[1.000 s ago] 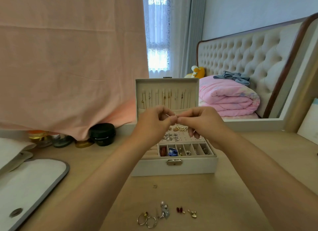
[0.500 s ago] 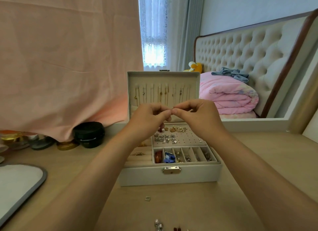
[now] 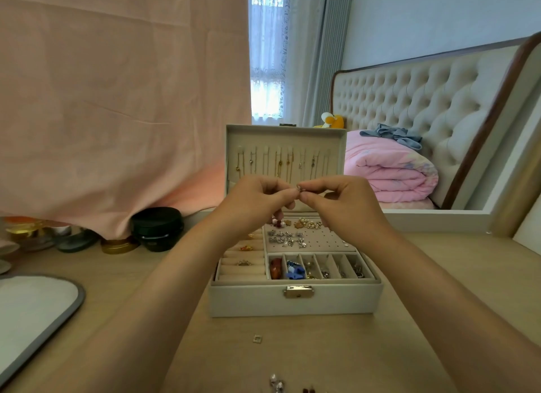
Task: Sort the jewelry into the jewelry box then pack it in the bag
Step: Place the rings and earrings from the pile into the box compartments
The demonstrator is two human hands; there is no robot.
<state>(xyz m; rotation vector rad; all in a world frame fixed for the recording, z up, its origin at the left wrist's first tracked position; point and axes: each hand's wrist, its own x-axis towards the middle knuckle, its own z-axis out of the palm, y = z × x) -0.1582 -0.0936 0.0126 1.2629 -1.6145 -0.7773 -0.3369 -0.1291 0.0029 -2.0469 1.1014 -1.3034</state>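
While both hands meet above the open jewelry box [image 3: 295, 300], one small piece of jewelry [image 3: 300, 187] sits between their fingertips. The left hand [image 3: 257, 201] and the right hand [image 3: 342, 205] each have fingers curled and nip it from opposite sides. It hangs in front of the raised lid, over the back of the tray. The perforated stud panel [image 3: 319, 240] lies straight below it and slightly toward the person, so the coming move is probably a short drop downward, and the right hand is the nearer one. The piece is too small to say what it is or which way its long axis runs. Both hands hide the tray's back edge. Loose jewelry [image 3: 276, 384] on the surface [image 3: 409, 275] is cut off at the bottom, and the bag [image 3: 35, 310] is cut off at the left.
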